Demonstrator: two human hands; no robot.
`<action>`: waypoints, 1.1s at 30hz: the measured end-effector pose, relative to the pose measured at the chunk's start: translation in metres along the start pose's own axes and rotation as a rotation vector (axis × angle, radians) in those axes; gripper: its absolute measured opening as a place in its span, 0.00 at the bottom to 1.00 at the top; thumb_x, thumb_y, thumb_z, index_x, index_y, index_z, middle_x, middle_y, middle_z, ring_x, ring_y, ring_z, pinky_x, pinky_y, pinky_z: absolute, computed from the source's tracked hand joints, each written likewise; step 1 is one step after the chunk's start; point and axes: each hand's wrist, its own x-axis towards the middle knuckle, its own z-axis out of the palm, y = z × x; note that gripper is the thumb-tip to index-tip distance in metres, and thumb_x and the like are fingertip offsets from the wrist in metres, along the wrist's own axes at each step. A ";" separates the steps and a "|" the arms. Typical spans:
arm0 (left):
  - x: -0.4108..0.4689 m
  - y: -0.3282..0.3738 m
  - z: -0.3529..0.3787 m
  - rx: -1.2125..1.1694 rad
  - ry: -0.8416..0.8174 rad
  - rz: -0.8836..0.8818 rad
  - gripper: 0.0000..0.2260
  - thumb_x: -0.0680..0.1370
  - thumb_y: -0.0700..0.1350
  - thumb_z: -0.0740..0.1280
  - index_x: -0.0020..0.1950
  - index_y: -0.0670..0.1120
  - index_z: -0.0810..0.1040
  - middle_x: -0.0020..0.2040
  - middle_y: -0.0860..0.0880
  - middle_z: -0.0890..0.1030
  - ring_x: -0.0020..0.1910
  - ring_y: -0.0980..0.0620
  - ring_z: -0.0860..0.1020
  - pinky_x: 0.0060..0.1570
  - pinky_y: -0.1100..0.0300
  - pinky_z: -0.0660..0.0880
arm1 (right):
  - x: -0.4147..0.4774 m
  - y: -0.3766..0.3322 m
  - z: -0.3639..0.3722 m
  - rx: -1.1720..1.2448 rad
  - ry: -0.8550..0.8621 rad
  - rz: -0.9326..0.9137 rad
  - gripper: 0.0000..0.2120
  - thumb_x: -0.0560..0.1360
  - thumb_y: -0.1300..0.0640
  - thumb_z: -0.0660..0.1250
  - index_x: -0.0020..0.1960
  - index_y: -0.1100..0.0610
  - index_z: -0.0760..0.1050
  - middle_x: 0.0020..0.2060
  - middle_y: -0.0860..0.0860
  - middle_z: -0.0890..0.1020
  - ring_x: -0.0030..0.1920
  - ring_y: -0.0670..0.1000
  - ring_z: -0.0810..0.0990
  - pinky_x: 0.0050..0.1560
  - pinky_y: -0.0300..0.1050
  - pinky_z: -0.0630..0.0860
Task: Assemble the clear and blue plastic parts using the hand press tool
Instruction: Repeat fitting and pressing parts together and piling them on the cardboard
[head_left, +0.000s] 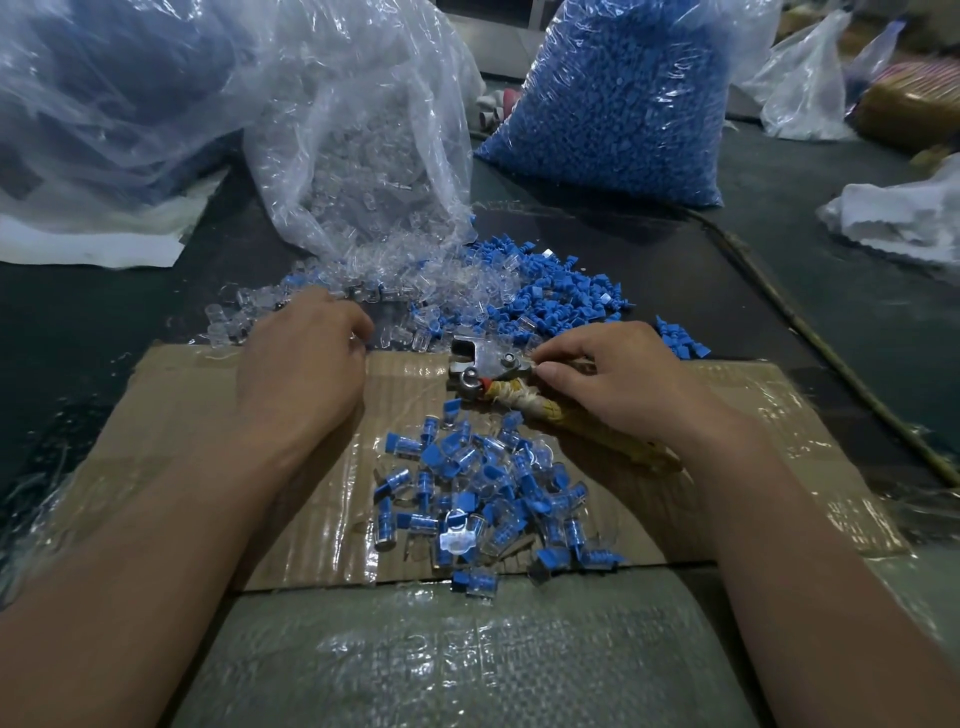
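Observation:
The hand press tool (485, 366) lies on the taped cardboard sheet (171, 415), metal jaws to the left and cord-wrapped handles to the right. My right hand (618, 384) grips those handles, thumb near the jaw pivot. My left hand (301, 358) reaches into loose clear parts (234, 322) at the cardboard's far edge, fingers curled down; what they hold is hidden. Loose blue parts (561, 296) lie behind the tool. A heap of joined clear-and-blue pieces (483, 493) sits between my forearms.
An open bag of clear parts (363, 156) spills toward the pile. A full bag of blue parts (623, 98) stands at the back right. Crumpled plastic sheeting (104, 104) fills the back left. A cable (810, 332) runs along the right. Bubble wrap (467, 660) lies nearest me.

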 end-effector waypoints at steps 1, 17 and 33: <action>0.000 0.000 0.000 0.001 0.006 0.001 0.08 0.77 0.40 0.64 0.52 0.46 0.81 0.52 0.44 0.76 0.53 0.41 0.74 0.52 0.49 0.69 | 0.000 0.001 -0.001 0.009 0.023 0.009 0.11 0.76 0.51 0.63 0.56 0.50 0.78 0.41 0.39 0.74 0.40 0.38 0.70 0.39 0.30 0.62; -0.013 0.023 -0.010 -0.781 -0.076 -0.081 0.10 0.74 0.37 0.68 0.43 0.52 0.77 0.46 0.46 0.81 0.43 0.51 0.80 0.46 0.55 0.79 | 0.011 0.024 -0.002 0.100 0.291 0.291 0.07 0.75 0.54 0.66 0.49 0.54 0.81 0.38 0.44 0.77 0.37 0.40 0.72 0.42 0.41 0.67; -0.019 0.029 -0.014 -0.862 -0.164 -0.050 0.09 0.70 0.37 0.72 0.41 0.52 0.78 0.36 0.49 0.82 0.35 0.50 0.82 0.43 0.52 0.81 | 0.027 0.016 0.012 0.022 0.214 0.297 0.08 0.72 0.52 0.69 0.51 0.51 0.80 0.36 0.41 0.75 0.41 0.43 0.73 0.42 0.41 0.70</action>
